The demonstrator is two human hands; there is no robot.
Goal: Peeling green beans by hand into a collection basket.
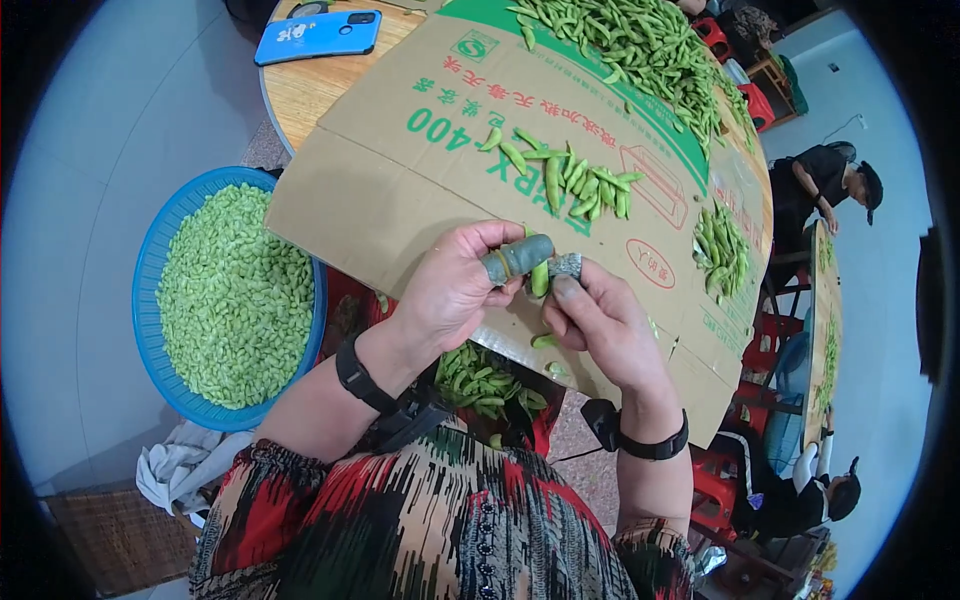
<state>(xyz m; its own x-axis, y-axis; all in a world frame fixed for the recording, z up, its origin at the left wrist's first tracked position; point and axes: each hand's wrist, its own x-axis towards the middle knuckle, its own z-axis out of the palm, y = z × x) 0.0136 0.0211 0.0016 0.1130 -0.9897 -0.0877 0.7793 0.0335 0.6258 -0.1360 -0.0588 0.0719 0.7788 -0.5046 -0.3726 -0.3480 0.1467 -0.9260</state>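
Note:
Over the cardboard sheet (370, 190) on the round table, my left hand (465, 285) and my right hand (595, 310) meet around a green bean pod (540, 280), pinching it upright between them. A grey-green finger cover with a band wraps a left finger; a rough grey cover is on a right fingertip. Just beyond lies a small heap of pods (585, 185). Another heap (720, 250) lies at the right, and a large pile (630, 45) at the back. Below the edge, more pods and husks (475, 380) fill a container.
At the left stands a blue basket (145, 300) full of shelled beans. A blue phone (340, 35) lies at the back left. Two people (820, 185) (800, 495) sit at another table (815, 390) on the right, among red stools (715, 490). White cloth (175, 465) is at lower left.

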